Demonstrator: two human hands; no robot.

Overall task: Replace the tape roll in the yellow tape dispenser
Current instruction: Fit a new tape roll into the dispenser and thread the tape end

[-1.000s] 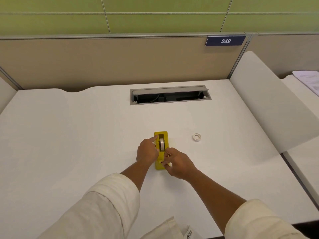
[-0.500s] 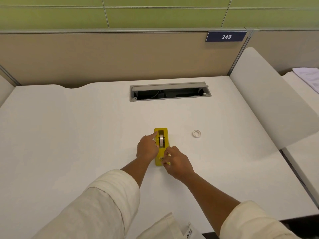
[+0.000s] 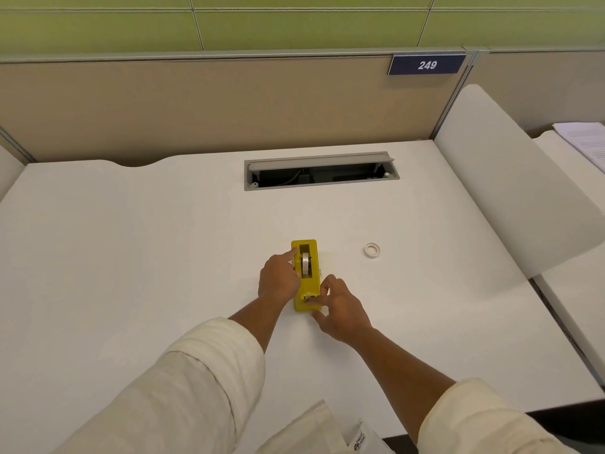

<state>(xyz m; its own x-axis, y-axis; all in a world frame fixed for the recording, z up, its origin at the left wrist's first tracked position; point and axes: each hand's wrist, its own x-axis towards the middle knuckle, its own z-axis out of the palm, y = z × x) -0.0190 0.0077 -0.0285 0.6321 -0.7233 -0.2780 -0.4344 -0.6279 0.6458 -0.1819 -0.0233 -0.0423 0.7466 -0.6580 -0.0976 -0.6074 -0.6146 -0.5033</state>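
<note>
The yellow tape dispenser [image 3: 309,283] lies lengthwise on the white desk [image 3: 131,257], with a tape roll [image 3: 305,264] seated upright in its slot. My left hand [image 3: 278,278] presses against the dispenser's left side, index finger stretched along its far top edge. My right hand [image 3: 339,306] is at the near cutter end, fingertips pinched at the blade; whether tape is between them is too small to tell. A small white empty roll [image 3: 372,250] lies flat on the desk to the right, apart from both hands.
An open cable tray [image 3: 320,173] is sunk into the desk behind the dispenser. A beige partition with a plate reading 249 [image 3: 427,64] closes the back. A white divider panel [image 3: 510,191] rises on the right, with papers [image 3: 586,142] beyond it.
My right hand's fingers shifted slightly at the cutter end. My left hand stayed on the dispenser's side. The view tilted a little.
</note>
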